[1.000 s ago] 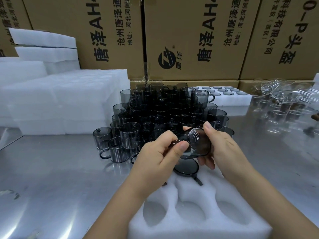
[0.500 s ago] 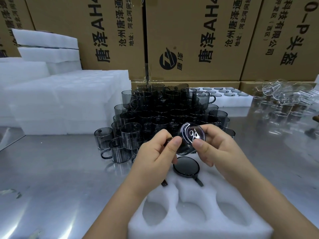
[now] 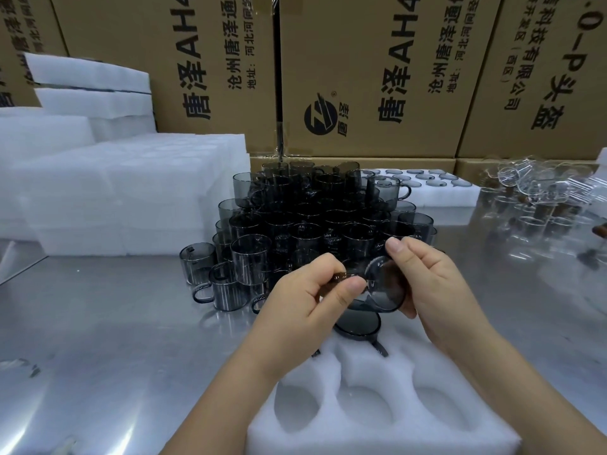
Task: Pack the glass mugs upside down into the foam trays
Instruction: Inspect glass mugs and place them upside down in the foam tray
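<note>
At six o'clock the foam tray [image 3: 361, 369] runs off the bottom edge, and its far pockets are hidden by the left hand [image 3: 305, 300], the right hand [image 3: 433, 290] and the held mug [image 3: 384, 290], itself partly covered by fingers. The packed mug [image 3: 358, 325] shows only partly beneath it. At three o'clock the clear glassware [image 3: 538, 192] is blurred and cut by the edge, and the mug pile [image 3: 312, 218] at twelve is too dark to count.

A brushed metal worktop [image 3: 98, 323] fills the foreground, its surface glossy, with pale streaks of reflected light [image 3: 19, 431] near its near left corner. Behind its far edge rises a wall of tall brown cardboard cartons [image 3: 361, 44], printed with large black Chinese characters and a round black logo [image 3: 320, 114]. A narrow dark gap [image 3: 277, 77] separates two of them. Lower cartons [image 3: 345, 160] lie beneath, along the far edge.
</note>
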